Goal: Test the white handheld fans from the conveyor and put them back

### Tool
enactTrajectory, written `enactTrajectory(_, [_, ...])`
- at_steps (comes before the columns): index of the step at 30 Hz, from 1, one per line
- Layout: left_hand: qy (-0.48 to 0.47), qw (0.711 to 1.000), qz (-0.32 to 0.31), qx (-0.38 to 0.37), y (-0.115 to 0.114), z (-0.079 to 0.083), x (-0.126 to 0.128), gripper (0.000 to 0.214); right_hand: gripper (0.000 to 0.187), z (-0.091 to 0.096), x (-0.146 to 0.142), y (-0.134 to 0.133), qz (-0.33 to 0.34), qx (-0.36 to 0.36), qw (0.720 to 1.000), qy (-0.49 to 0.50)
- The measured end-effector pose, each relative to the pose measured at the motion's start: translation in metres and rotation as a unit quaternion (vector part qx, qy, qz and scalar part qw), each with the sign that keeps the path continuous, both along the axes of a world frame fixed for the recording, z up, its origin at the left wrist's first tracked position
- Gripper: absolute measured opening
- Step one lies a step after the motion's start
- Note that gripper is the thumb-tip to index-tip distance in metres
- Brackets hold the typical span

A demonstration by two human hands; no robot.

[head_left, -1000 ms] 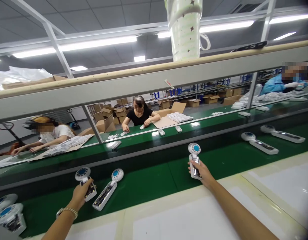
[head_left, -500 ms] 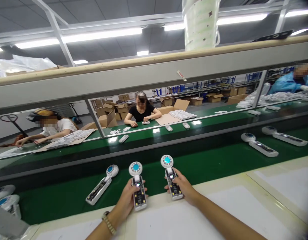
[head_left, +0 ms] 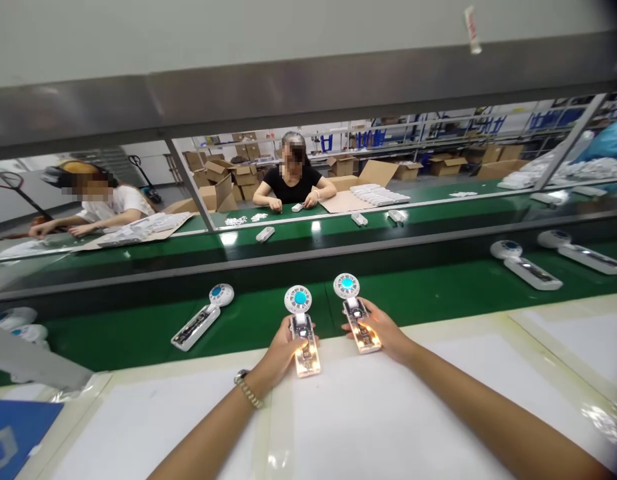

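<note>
My left hand (head_left: 281, 350) is closed around the handle of a white handheld fan (head_left: 302, 323), thumb on its front. A second handheld fan (head_left: 355, 311) of the same kind sits in my right hand (head_left: 385, 328), the thumb likewise on the handle front. Both have a round slotted head with a blue centre and an open-faced handle showing a circuit board. Bright orange-yellow lights glow along both boards. They are held upright side by side over the near edge of the green conveyor belt (head_left: 268, 317). Another such fan (head_left: 195, 328) lies on the belt to the left, unlit.
More fans (head_left: 532, 272) lie on the belt at right, others at far left behind a grey post (head_left: 38, 353). White sheets (head_left: 388, 420) cover the near table; a blue folder-like item (head_left: 18, 433) is at its left. Across the belt, a person (head_left: 291, 177) handles a white part. A shelf beam (head_left: 288, 93) hangs overhead.
My view has tipped downward, showing more table. The lights on both held fans have become much brighter and more orange. Both hands keep their hold.
</note>
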State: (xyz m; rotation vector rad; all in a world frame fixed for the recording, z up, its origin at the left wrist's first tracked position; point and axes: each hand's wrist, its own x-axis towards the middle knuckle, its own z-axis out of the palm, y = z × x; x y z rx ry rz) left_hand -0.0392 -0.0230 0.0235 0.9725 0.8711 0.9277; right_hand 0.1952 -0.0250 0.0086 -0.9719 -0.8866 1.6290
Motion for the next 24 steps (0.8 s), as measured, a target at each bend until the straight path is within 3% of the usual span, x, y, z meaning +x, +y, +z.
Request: enactTrajectory(24, [-0.060, 0.998, 0.018, -0.012, 0.0001, -0.0010, 0.0020, 0.045, 0.069, 0.0032, -0.0014, -0.0044, 0.001, 0.022, 0.998, -0.055])
